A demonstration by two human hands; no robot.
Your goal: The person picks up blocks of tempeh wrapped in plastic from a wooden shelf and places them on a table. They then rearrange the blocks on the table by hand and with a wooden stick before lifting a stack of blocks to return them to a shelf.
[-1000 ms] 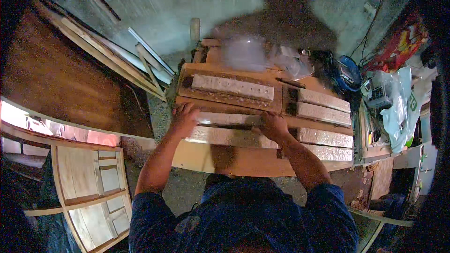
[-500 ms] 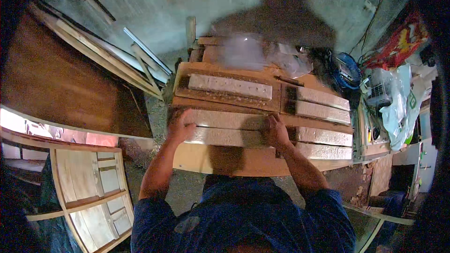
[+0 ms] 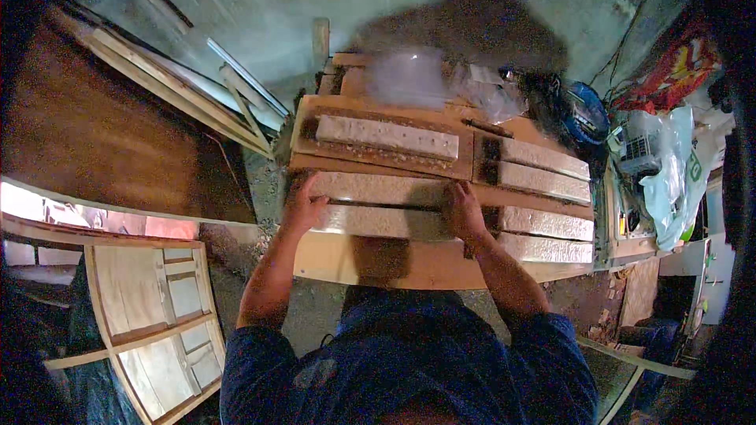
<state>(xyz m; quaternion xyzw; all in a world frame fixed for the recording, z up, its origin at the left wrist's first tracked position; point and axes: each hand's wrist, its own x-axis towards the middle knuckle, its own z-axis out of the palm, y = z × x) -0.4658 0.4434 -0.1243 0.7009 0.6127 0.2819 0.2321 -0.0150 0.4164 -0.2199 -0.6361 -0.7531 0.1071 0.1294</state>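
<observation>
A: Status at the wooden workbench [image 3: 370,264]?

B: Both hands are on the pale rough-faced slab pair [image 3: 382,205] lying at the near left of the bench top. The left hand [image 3: 302,208] wraps the slabs' left end, fingers curled over the edge. The right hand [image 3: 465,212] lies on the right end, fingers flat and pressed together on top; whether the thumb hooks under, I cannot tell.

A: What looks finished?

B: Judging by the layout, the far slab [image 3: 386,136] sits alone on its brown board toward the back of the bench, untouched. Four narrower strips [image 3: 543,189] lie in a row on the bench's right half, also free of hands.

A: And left to do?

B: The held pair rests on the bench, not lifted, a dark gap between its two pieces. I read it as mid-placement, alignment unsettled.

A: Surroundings?

B: Panelled door frame [image 3: 150,315] on the floor left of the bench; plastic bags [image 3: 669,181] to its right.
</observation>
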